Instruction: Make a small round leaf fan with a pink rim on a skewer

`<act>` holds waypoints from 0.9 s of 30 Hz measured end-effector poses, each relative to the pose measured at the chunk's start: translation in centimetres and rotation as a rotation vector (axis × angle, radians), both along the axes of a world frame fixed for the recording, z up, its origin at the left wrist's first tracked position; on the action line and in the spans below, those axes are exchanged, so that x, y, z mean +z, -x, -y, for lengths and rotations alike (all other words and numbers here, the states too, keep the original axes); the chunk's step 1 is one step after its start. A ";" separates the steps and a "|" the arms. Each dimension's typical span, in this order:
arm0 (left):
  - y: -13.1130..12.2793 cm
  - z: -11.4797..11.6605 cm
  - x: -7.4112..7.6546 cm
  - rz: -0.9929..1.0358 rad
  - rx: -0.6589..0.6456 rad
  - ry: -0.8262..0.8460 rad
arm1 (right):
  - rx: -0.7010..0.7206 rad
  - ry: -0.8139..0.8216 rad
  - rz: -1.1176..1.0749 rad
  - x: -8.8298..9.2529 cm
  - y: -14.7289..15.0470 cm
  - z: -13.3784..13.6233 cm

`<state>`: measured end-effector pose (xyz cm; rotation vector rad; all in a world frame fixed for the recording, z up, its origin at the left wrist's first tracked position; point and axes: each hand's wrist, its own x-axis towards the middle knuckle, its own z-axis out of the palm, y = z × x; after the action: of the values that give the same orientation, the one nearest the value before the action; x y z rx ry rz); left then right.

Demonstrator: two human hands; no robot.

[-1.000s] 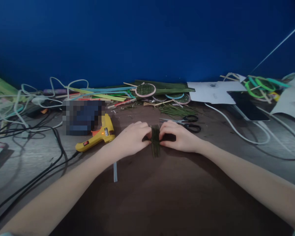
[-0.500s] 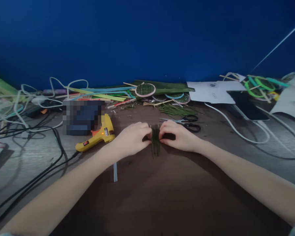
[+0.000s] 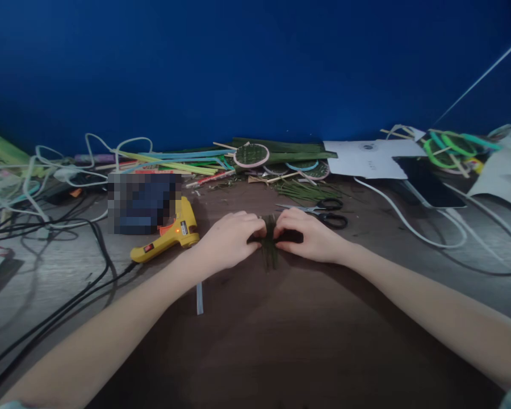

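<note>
Between my hands, a small bundle of dark green leaf strips [image 3: 269, 244] lies over the brown table, its loose ends pointing toward me. My left hand [image 3: 235, 241] pinches its left side with thumb and fingers. From the other side my right hand [image 3: 309, 236] grips it in the same way. The fingers hide part of the strips, so I cannot tell how they cross. Just behind my right hand are scissors [image 3: 330, 213] with black handles. A yellow glue gun [image 3: 170, 238] with a lit orange light rests left of my left hand.
Leaf-filled rings [image 3: 251, 155], long leaves and cut green strips [image 3: 309, 191] are heaped along the blue wall. White paper [image 3: 361, 160] and a black phone [image 3: 432, 184] with a white cable lie right. Tangled black cables [image 3: 97, 244] run down the left. A clear stick [image 3: 200, 298] lies near my left forearm.
My left fingers have shifted slightly right, closer to my right fingers, on the strips. Everything else stays in place.
</note>
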<state>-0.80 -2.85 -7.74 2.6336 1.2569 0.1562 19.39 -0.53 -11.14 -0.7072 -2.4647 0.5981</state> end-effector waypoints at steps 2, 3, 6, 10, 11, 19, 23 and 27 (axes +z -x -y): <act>0.0 -0.1 -0.1 -0.004 -0.002 -0.002 | 0.000 0.003 -0.008 -0.1 0.0 0.0; 0.0 -0.1 -0.2 -0.006 0.000 0.000 | -0.001 0.005 -0.011 -0.1 0.0 -0.1; -0.1 0.0 -0.1 -0.004 0.014 0.015 | -0.004 0.010 -0.012 -0.1 0.0 -0.1; -0.2 0.2 0.1 0.029 0.038 0.048 | -0.009 0.027 0.000 0.0 0.1 -0.1; -0.2 0.2 0.1 0.040 0.044 0.056 | -0.013 0.033 0.001 0.0 0.1 -0.1; -0.2 0.3 -0.2 0.097 0.085 0.066 | -0.053 0.064 -0.006 -0.1 0.1 0.1; -0.3 0.4 -0.3 0.098 0.099 0.069 | -0.062 0.077 -0.011 0.0 0.1 0.2; -0.4 0.5 -0.2 0.102 0.109 0.082 | -0.063 0.080 -0.013 0.1 0.1 0.2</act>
<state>-0.45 -3.30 -7.98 2.4571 1.3430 0.2486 19.25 -0.77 -11.06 -0.8068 -2.4081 0.6777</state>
